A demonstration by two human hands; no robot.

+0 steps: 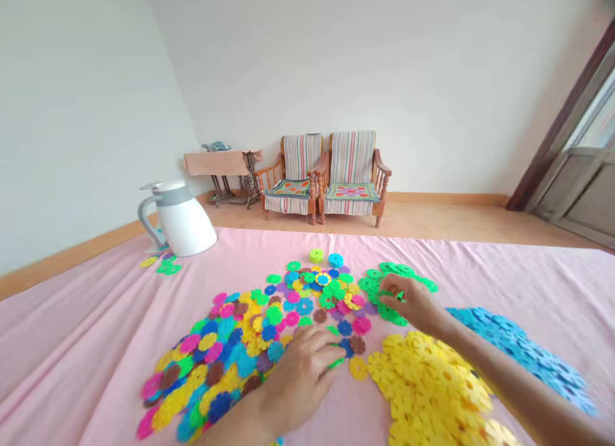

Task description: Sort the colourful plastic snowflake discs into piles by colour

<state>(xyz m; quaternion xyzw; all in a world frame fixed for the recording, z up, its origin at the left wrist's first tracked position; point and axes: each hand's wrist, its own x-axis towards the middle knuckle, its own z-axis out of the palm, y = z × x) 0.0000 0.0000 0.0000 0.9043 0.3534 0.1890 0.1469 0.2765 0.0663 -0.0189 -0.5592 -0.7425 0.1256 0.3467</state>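
My left hand (303, 370) is closed at the right edge of a mixed heap of plastic flower-shaped discs (230, 343), in pink, yellow, blue, green, brown and purple. Green discs (337, 363) show at its fingertips. Over a pile of green flower discs (391, 273) is my right hand (408, 298), fingers curled, with a bit of green disc visible between thumb and fingers. Just below that arm spreads a large pile of yellow flower discs (432, 388). Blue flower discs (519, 346) lie in a pile on the far side of the right forearm.
A pink cloth (115, 330) covers the surface. At the back left stands a white jug (185, 222) with a grey handle, a few green discs (169, 265) beside it. Beyond are two wooden armchairs (353, 170) and a cloth-covered sewing table (218, 163).
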